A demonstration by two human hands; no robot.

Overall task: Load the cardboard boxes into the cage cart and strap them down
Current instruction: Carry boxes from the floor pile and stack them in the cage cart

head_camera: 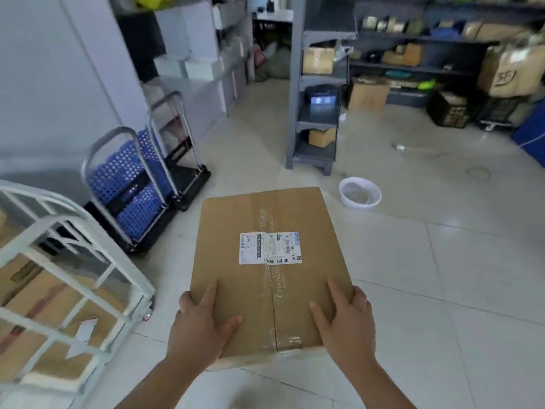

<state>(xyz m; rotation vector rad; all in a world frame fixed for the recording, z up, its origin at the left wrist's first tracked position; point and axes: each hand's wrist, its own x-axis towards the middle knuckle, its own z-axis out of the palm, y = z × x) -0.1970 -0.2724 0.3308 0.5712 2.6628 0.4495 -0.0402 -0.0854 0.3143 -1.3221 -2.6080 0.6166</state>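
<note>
A flat brown cardboard box (236, 278) with a white shipping label on top is held in front of me above the tiled floor. My left hand (200, 323) grips its near left corner, thumb on the lid. My right hand (343, 320) grips the near right corner the same way. The white cage cart (73, 261) stands at the lower left, its bars beside the held box. Cardboard boxes (50, 296) lie inside the cart behind the bars.
Two folding platform trolleys (141, 187) with blue mesh lean by the left wall. A grey shelf unit (318, 93) stands ahead, a white basin (359, 192) on the floor to its right. Shelves with parcels (442, 54) line the far wall.
</note>
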